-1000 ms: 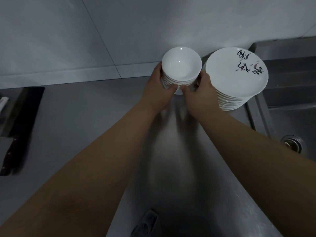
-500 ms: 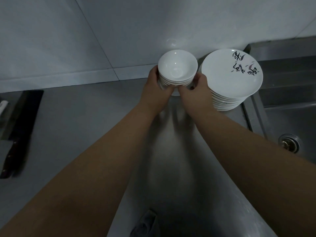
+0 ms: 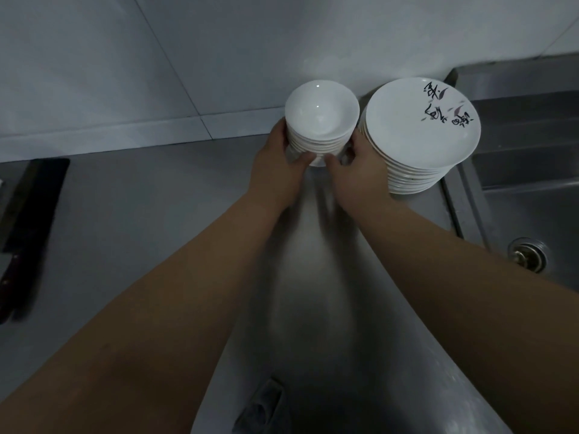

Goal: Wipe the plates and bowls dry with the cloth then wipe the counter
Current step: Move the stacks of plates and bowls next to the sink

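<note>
A stack of several white bowls [image 3: 321, 115] stands at the back of the steel counter [image 3: 156, 220], against the wall. My left hand [image 3: 279, 170] grips the stack's left side low down, thumb across its front. My right hand [image 3: 360, 170] grips its right side, thumb meeting the left one at the base. Right beside the bowls stands a stack of several white plates [image 3: 419, 126]; the top plate bears black brush writing and small purple marks. A grey cloth [image 3: 261, 408] lies crumpled on the counter near the front edge, between my forearms.
A dark cleaver [image 3: 23, 233] lies at the counter's left edge, its handle towards me. A steel sink [image 3: 532, 189] with a round drain [image 3: 528, 253] opens at the right, just past the plates. A tiled wall rises behind the counter.
Both hands keep their hold on the bowl stack. The stack has tipped slightly, so more of the top bowl's inside shows. The view has shifted a little; the plates stay put.
</note>
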{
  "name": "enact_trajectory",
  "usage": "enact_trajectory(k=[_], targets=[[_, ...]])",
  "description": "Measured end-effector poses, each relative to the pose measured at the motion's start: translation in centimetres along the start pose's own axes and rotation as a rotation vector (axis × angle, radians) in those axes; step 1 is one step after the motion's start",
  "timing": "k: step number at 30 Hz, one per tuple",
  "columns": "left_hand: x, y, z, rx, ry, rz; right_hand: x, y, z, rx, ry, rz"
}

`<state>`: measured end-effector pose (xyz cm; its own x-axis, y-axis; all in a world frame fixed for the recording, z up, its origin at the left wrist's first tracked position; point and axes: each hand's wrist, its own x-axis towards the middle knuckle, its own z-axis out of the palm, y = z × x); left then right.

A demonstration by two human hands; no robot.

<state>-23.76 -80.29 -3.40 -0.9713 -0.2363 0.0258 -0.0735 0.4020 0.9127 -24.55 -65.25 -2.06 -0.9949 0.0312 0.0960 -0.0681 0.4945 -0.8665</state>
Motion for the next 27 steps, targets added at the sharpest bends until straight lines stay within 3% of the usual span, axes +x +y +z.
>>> enact_trajectory(k=[8,14,22,27], targets=[[0.6,-0.6,0.1,0.055,0.064,0.054,0.1,1.2,0.0,-0.007,0.047,-0.053],[0.3,-1.0,0.3,-0.009,0.008,0.057,0.4,1.6,-0.5,-0.08,0.0,-0.111],[0.8,-1.0,-0.5,0.08,-0.045,0.045,1.0,0.8,-0.4,-0.278,-0.014,-0.097],[1.3,-1.0,-1.4,0.103,-0.094,0.059,1.5,0.1,-0.4,-0.134,-0.082,0.012]])
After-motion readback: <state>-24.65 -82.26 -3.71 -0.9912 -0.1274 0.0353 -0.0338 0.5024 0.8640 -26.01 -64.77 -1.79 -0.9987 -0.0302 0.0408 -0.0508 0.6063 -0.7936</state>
